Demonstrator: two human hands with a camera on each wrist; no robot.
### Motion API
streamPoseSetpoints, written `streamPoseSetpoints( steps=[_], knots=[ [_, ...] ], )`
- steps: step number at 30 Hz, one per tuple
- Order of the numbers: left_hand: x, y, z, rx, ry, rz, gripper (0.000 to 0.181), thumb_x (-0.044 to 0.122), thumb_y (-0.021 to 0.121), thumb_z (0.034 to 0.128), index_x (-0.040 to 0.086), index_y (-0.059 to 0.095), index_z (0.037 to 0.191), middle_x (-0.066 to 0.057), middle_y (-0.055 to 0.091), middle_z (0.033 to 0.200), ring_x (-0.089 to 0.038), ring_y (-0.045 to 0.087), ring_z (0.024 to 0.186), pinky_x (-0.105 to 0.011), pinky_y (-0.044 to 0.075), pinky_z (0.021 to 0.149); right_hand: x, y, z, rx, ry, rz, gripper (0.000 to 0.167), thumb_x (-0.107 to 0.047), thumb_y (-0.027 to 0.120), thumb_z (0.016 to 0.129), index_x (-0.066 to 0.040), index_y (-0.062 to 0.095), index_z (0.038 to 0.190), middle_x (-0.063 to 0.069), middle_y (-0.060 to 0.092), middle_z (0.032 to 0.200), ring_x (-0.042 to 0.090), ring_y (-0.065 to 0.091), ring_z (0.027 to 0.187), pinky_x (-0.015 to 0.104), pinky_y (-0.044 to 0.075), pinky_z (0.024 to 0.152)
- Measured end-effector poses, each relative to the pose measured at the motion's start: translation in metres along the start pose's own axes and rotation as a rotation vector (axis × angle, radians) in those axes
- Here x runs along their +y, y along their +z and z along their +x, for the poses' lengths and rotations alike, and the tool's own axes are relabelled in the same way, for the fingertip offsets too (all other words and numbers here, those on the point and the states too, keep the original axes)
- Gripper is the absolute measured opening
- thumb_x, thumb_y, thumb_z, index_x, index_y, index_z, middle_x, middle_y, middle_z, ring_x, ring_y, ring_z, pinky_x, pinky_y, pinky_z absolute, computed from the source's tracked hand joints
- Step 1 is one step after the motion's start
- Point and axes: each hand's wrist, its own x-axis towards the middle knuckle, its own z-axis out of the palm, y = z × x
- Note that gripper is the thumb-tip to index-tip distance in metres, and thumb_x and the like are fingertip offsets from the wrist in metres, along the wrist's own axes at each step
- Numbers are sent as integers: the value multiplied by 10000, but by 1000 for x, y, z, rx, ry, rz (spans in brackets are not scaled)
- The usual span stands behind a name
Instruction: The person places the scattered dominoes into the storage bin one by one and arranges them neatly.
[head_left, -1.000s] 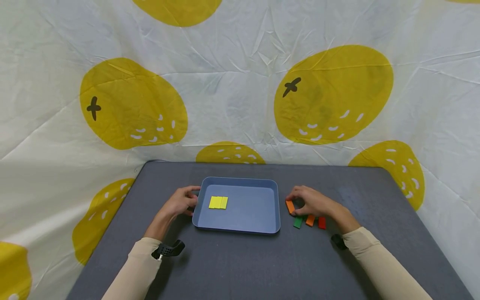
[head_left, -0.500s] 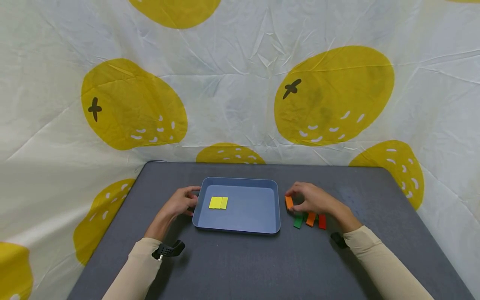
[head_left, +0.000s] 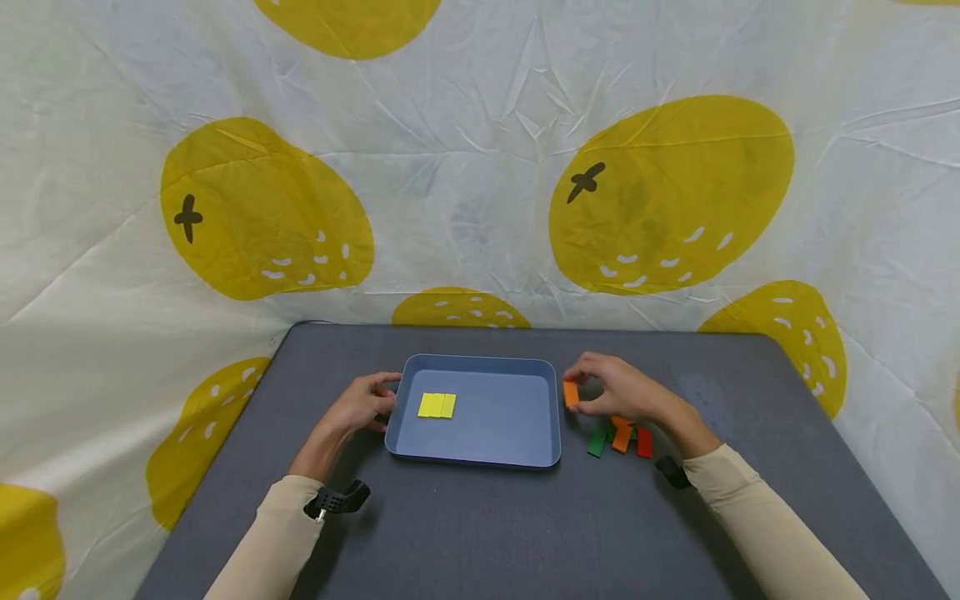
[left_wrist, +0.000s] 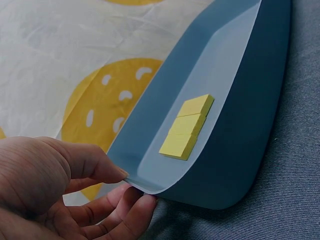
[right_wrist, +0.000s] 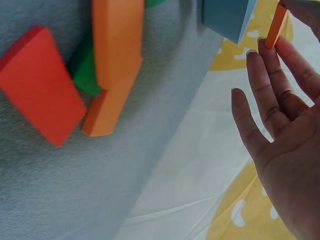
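Observation:
A blue-grey rectangular tray [head_left: 495, 429] rests on the table, with several yellow blocks [head_left: 437, 406] lying flat side by side in its left half. At the tray's left end, my left hand [head_left: 362, 406] pinches the rim; thumb and fingers lie on either side of the wall in the left wrist view. My right hand [head_left: 626, 390] pinches a thin orange block [head_left: 571, 394] between thumb and fingertips, just right of the tray and apart from the other blocks. Its remaining fingers extend loosely in the right wrist view.
Below the right hand lie a green block [head_left: 596, 442], an orange block [head_left: 621, 437] and a red block [head_left: 644, 443]; more orange and green pieces overlap there [right_wrist: 85, 65]. The dark grey table [head_left: 480, 533] meets a white cloth [head_left: 465, 200] with yellow fruit prints behind.
My right hand has lifted the orange block away from the pile, moving up and left toward the tray's right edge. The left hand and the tray have stayed put.

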Motion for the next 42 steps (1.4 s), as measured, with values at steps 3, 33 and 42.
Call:
streamPoseSetpoints(
  steps=[3, 33, 42],
  knots=[
    [1, 0, -1, 1, 0, 1, 560, 16, 578, 954, 50, 474, 1503, -197, 586, 1091, -284, 639, 874, -382, 593, 635, -4, -1, 4, 13, -32, -1, 417, -268, 785, 884, -75, 696, 1244, -35, 626, 1106, 279, 619, 1054, 540, 515, 919],
    [-1, 1, 1, 3, 13, 11, 558, 9, 574, 951, 41, 477, 1499, -225, 615, 1095, -260, 676, 863, -381, 591, 621, -53, -2, 61, -50, -170, 12, 383, -257, 764, 890, -138, 692, 1248, -41, 650, 1183, 265, 628, 1046, 441, 526, 927],
    [1, 2, 2, 8, 12, 0, 563, 6, 574, 945, 40, 478, 1498, -230, 607, 1103, -277, 663, 864, -380, 593, 626, -70, 6, 82, -103, -191, 2, 396, -326, 793, 871, -159, 706, 1220, -63, 659, 1136, 245, 630, 1044, 467, 526, 933]
  ],
)
